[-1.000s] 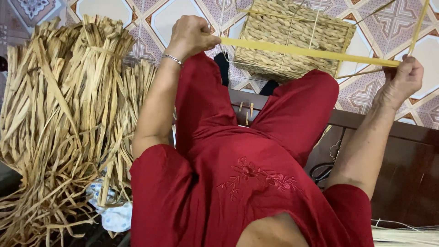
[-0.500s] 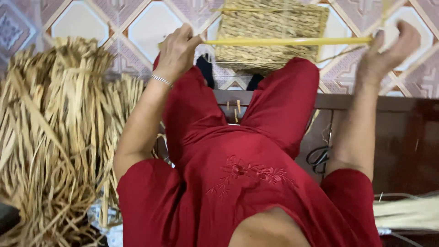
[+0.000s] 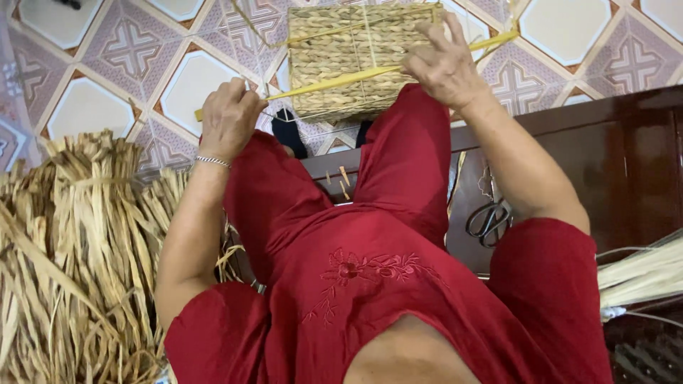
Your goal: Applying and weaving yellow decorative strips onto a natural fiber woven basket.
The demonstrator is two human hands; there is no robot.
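My left hand (image 3: 229, 117) grips one end of a long yellow fibre strip (image 3: 334, 82). My right hand (image 3: 445, 62) pinches the same strip further along, so it runs taut between both hands. The strip crosses in front of a woven straw basket (image 3: 334, 53) that stands on the tiled floor beyond my knees. My left wrist carries a silver bracelet. I sit in red clothes, legs stretched toward the basket.
A big bundle of dried straw strips (image 3: 78, 249) lies at my left. Black scissors (image 3: 489, 220) rest on the dark wooden bench (image 3: 626, 156) at my right. Pale fibre strands (image 3: 640, 274) lie at the far right. Patterned tiles (image 3: 135, 53) cover the floor.
My hands have come closer together along the strip. The right hand has moved left, in front of the basket. The view has shifted, so the basket sits nearer the top.
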